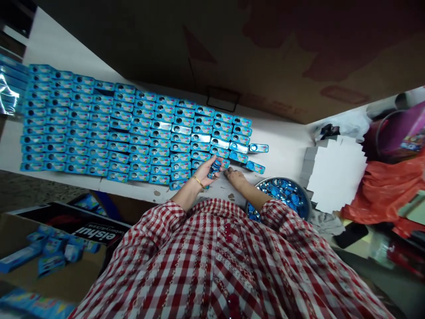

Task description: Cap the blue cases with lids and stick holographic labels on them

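1. Farthest left of the round metal bowl (308,200), at the picture's edge, a shiny blue pack (9,91).
2. Well left of the bowl and nearer the person, an open cardboard box (63,283) with small blue boxes (51,263) lying loose in it.
3. Left of the bowl, columns of blue tins (139,139) cover much of a white table (282,146); most show a round spot at one end. The block's right end steps unevenly, ending just beyond the bowl.
4. Left of the bowl, at the tins' near edge, the left hand (203,173), wearing a gold bracelet, is turned up and curled around several blue-and-silver discs (215,167).
5. Between that hand and the bowl, the right hand (236,178) has its fingertips down at a tin; whether it grips anything, I cannot tell.
6. Inside the bowl, partly behind the right sleeve, more loose discs.
7. Just right of the bowl, a white stack (338,173) with jagged edges.
8. Farther right of the bowl, a crumpled orange bag (381,190).
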Demonstrator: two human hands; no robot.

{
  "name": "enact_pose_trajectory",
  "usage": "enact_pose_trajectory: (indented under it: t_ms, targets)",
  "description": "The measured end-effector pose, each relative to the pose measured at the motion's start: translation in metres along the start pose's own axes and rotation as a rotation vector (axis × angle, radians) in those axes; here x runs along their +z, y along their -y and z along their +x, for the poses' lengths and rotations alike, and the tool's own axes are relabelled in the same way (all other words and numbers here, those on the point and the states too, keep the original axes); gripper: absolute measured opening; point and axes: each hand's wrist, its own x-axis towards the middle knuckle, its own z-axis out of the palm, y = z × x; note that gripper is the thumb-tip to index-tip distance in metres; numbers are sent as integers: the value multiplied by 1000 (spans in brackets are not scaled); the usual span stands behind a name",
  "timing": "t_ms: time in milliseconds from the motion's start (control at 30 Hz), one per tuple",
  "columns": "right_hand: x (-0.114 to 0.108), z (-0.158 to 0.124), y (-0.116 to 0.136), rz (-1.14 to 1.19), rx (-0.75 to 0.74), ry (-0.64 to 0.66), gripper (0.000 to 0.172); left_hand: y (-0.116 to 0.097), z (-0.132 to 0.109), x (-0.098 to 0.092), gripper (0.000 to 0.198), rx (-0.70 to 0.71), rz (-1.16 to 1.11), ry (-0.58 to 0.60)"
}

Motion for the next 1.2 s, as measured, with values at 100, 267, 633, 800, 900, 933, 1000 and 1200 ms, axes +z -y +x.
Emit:
enact_pose_trajectory:
  t_ms: [100, 267, 633, 800, 900, 933, 1000, 1200]
  targets:
    - [-1, 6, -4, 55, 25, -18, 33, -2, -7, -7, 24, 31, -17, -33]
    - [-6, -22, -21, 474, -32, -58, 15, -8, -15, -15, 22, 61, -20, -56]
    - [26, -96, -1, 1297, -66, 111, 38, -3, -19, -22, 21, 73, -61, -39]
    - [-38, -68, -30, 1343, -65, -305, 41, 0, -19, -19, 17, 41, -108, -103]
    - [-89, -52, -45, 1263, -97, -534, 35, -2, -20, -15, 16, 41, -118, -60]
    - [-102, -48, -48, 1251, -90, -578, 35, -3, -21, -14, 16, 46, -121, -44]
    - [-122, -38, -52, 1270, -59, -655, 37, -5, -25, -14, 17, 72, -125, -23]
    - [-145, -13, -66, 1342, 17, -829, 41, -13, -37, -18, 28, 140, -149, 12]
